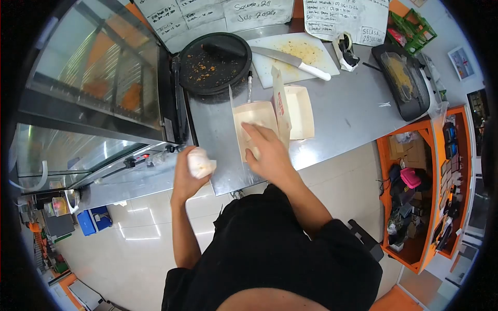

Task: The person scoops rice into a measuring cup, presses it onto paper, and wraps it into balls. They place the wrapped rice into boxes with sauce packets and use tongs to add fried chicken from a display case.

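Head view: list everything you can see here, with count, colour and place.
steel counter: one, grey, centre.
cardboard boxes: two, cream, open, side by side near the counter's front.
round pan: one, black, crumbed, back left of the counter.
cutting board: one, white, right of the pan.
knife: one, white handle, lying on the board.
tray: one, black, counter's right end.
glass cabinet: one, left of the counter.
handwritten sheets: several, white, along the back.
shelf unit: one, orange, cluttered, far right.
left hand: holds a white wad off the counter's front edge.
right hand: fingers spread, over the left box.
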Action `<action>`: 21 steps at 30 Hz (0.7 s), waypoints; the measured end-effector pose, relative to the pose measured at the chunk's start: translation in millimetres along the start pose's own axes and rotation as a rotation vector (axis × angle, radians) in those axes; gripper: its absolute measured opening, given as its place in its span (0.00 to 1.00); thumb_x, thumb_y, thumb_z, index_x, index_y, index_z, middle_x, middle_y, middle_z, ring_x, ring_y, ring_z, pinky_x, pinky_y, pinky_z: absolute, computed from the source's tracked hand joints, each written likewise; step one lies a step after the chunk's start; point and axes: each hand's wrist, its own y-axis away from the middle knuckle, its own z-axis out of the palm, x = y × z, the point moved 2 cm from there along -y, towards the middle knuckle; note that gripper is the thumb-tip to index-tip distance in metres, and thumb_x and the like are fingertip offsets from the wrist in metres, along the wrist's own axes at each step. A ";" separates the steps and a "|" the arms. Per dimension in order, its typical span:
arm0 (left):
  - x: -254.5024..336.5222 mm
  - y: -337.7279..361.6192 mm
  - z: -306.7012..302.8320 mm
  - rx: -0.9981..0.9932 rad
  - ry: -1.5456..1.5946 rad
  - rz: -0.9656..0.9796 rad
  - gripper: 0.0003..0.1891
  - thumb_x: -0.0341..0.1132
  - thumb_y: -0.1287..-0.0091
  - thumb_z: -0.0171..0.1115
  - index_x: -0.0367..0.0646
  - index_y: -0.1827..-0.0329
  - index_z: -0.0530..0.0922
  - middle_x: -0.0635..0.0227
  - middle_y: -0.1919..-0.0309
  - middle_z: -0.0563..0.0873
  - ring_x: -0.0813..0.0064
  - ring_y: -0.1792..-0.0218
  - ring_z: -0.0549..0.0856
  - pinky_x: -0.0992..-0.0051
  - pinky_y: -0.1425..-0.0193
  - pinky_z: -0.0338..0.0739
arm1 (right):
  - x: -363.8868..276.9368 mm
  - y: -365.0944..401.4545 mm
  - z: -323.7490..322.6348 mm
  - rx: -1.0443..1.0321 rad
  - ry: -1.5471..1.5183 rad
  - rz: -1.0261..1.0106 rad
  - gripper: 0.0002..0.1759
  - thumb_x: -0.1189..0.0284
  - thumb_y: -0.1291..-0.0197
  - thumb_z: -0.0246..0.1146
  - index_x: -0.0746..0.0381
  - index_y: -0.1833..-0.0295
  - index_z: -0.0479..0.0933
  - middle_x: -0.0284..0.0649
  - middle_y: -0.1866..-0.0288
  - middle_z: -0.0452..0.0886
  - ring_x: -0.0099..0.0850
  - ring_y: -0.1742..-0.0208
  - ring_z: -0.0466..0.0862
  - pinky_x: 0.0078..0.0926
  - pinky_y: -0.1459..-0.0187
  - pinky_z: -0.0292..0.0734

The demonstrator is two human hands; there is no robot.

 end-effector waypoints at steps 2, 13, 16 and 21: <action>47.3 -1.7 -24.9 -0.002 0.077 -0.091 0.48 0.25 0.60 0.83 0.39 0.30 0.69 0.55 0.42 0.77 0.57 0.40 0.79 0.63 0.34 0.74 | 11.9 25.2 -46.5 0.298 -0.068 -0.055 0.31 0.77 0.45 0.69 0.66 0.33 0.74 0.52 0.42 0.84 0.49 0.38 0.82 0.40 0.42 0.80; 276.8 -178.0 201.1 -0.663 -0.429 0.310 0.38 0.30 0.48 0.77 0.48 0.31 0.73 0.48 0.41 0.77 0.47 0.40 0.81 0.58 0.37 0.79 | 207.8 56.1 -61.2 0.050 0.067 0.621 0.19 0.71 0.35 0.57 0.66 0.41 0.78 0.63 0.51 0.84 0.60 0.50 0.84 0.55 0.48 0.79; 228.6 -211.4 264.1 -0.864 -0.845 0.163 0.50 0.37 0.54 0.81 0.52 0.24 0.67 0.48 0.33 0.73 0.45 0.36 0.80 0.56 0.38 0.81 | 206.3 63.2 -65.9 0.204 0.019 0.557 0.18 0.74 0.36 0.54 0.67 0.43 0.78 0.62 0.53 0.84 0.61 0.50 0.84 0.56 0.49 0.78; 182.2 -202.7 288.1 -1.070 -0.963 -0.012 0.57 0.42 0.61 0.86 0.53 0.22 0.64 0.49 0.33 0.74 0.46 0.36 0.81 0.54 0.39 0.82 | 213.4 65.8 -68.2 0.164 -0.077 0.541 0.19 0.76 0.37 0.53 0.67 0.42 0.78 0.60 0.55 0.84 0.59 0.52 0.83 0.54 0.49 0.78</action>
